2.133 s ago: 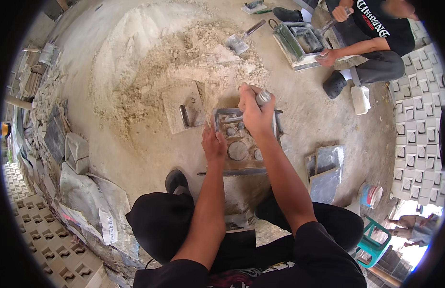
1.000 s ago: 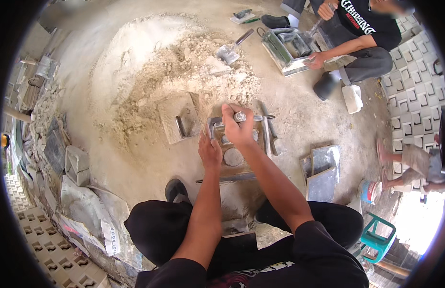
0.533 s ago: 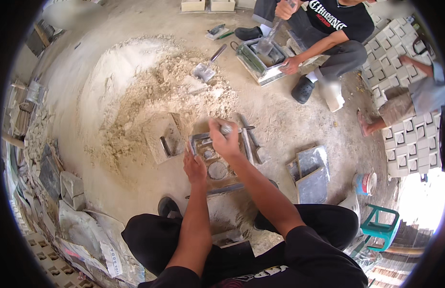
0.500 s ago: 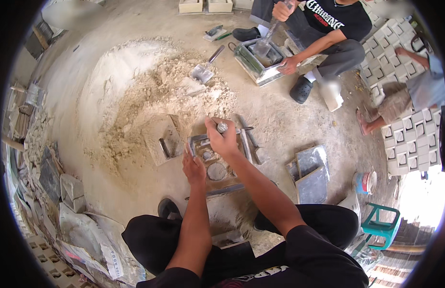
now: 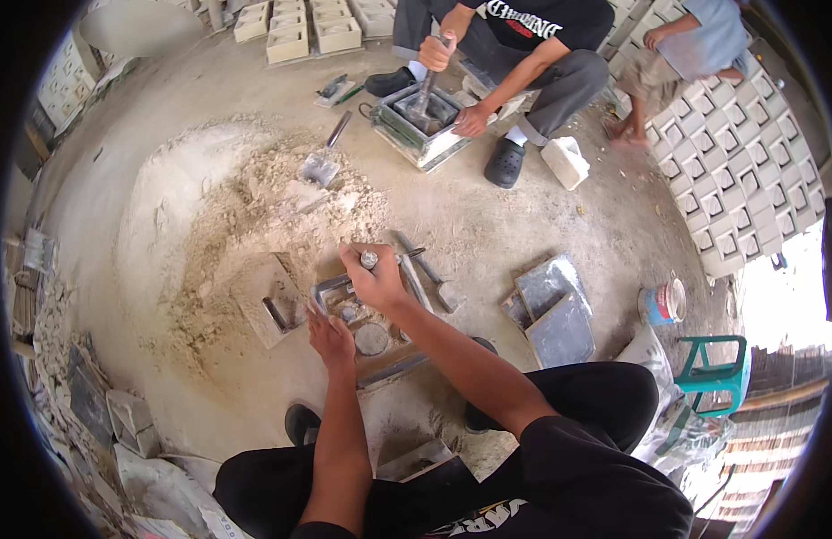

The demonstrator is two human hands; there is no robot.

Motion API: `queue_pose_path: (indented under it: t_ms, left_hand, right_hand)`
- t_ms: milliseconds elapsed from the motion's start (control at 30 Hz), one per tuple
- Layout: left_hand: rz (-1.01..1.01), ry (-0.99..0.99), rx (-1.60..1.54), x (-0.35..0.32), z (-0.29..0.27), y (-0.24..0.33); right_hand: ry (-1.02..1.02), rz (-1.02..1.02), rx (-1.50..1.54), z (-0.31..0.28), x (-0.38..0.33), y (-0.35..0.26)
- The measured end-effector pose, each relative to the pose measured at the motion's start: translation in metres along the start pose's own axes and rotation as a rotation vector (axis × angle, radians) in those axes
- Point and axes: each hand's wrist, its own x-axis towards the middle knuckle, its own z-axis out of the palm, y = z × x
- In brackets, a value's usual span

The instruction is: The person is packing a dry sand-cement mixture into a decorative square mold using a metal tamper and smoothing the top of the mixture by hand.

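Your right hand was clenched around a short round-ended metal rod, grip pressed tight on it, the rod's pale tip poking up above your knuckles. It stood upright over the far end of the grey rectangular metal mould lying on the dusty concrete floor. Your left hand sat at the near left edge of that mould, fingers loosely curled and touching its rim; whether they pinched anything I couldn't tell. Inside the mould lay a round grey disc, just right of your left hand. Just left of the mould rested a sand-caked flat block with a dark slot. Right of your right hand lay long grey metal bars, and further right, two flat grey metal plates side by side. Beyond the mould spread a heap of pale sandy mix with a small metal shovel stuck at its far edge. Across the floor, another person crouched, one hand on a rod in a square metal mould box. Far right stood a small paint tin and a green plastic stool.
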Motion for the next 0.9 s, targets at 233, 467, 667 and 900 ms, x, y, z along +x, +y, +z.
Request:
queue_pose_path:
  t_ms: [233,467,667,900]
  left_hand:
    - [-0.012,0.006,-0.01,0.003,0.002,0.002]
    - [-0.108,-0.076,0.158,-0.001,-0.007,0.017]
    - [-0.091,-0.052,0.127,0.005,-0.003,0.011]
    - [-0.096,-0.034,0.074,0.004,-0.004,0.006]
  right_hand:
    - [0.092,0.067,0.073,-0.012,0.004,-0.002]
    - [0.046,-0.047,-0.057,-0.009,0.011,0.012]
    - [0.018,-0.036,0.016,-0.019,0.007,0.025]
    - [0.069,0.0,0.134,-0.03,-0.002,0.014]
